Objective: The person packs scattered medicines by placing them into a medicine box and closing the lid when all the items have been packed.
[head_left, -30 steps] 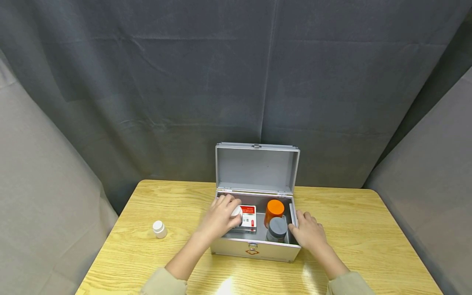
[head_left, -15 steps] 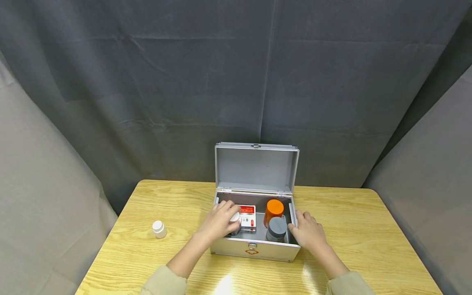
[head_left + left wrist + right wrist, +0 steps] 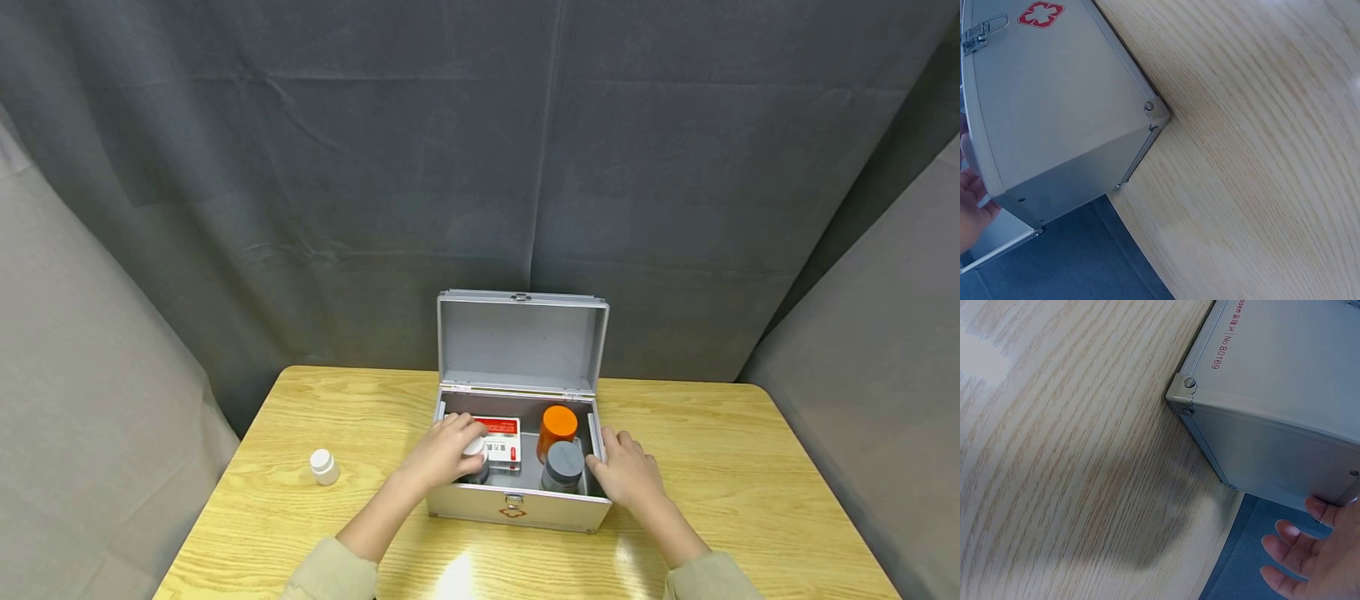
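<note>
An aluminium first-aid box [image 3: 517,508] stands on the table with its lid raised. Inside its left front part my left hand [image 3: 441,450] holds a bottle with a white cap [image 3: 476,450]; the fingers hide much of its body. In the left wrist view only part of that hand [image 3: 971,209] shows, at the box's rim. My right hand [image 3: 628,471] grips the box's right rim, thumb over the edge and a finger against the outer wall, other fingers loose. A red-and-white medicine box [image 3: 504,440], an orange-capped bottle [image 3: 558,429] and a grey-capped jar [image 3: 563,467] are inside.
A small white bottle [image 3: 325,467] stands on the wooden table [image 3: 360,400] left of the first-aid box. A dark grey curtain [image 3: 375,208] hangs behind the table, with pale cloth [image 3: 90,400] at the sides.
My left hand has moved the white-capped bottle slightly left and toward the front of the first-aid box, uncovering more of the medicine box. My right hand has stayed in place.
</note>
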{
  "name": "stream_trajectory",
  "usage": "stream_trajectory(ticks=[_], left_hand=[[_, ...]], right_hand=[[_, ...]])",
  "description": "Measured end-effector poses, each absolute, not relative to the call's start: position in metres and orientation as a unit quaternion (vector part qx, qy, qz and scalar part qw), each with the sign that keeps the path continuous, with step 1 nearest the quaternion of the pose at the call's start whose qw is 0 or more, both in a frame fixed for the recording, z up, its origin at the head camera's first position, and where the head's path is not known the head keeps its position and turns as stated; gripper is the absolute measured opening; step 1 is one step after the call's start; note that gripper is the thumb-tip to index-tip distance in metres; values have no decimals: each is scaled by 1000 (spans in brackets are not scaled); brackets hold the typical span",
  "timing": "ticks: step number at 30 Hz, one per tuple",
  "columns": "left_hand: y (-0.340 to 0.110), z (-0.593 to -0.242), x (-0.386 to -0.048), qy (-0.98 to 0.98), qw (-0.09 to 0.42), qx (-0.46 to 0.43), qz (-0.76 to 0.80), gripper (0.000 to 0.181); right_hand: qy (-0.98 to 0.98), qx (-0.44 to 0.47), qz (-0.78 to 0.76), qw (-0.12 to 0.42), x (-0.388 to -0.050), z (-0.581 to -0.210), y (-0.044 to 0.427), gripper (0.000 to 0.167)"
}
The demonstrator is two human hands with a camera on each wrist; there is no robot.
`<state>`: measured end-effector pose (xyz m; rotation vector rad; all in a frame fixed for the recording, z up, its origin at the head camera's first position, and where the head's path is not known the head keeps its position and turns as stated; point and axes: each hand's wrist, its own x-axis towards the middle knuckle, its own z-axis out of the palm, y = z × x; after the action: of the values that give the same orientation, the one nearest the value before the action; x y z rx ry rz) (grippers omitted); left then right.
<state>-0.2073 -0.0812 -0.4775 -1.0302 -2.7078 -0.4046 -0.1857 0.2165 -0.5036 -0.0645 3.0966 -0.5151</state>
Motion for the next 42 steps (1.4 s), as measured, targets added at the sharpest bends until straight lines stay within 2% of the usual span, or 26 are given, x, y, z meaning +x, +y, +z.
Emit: stream_trajectory(ticks=[14,36,42], left_hand=[[-87,-486,-209,-922,86,-354,-134,27],[-81,-486,-218,-922,-7,-384,-53,28],[-78,-489,-221,-920,-13,-390,-31,28]], right_hand=[[986,-20,-166,5,-185,-503,216,56],[985,-19,-171,4,-187,-505,216,55],[985,-17,-171,4,-186,-505,216,54]])
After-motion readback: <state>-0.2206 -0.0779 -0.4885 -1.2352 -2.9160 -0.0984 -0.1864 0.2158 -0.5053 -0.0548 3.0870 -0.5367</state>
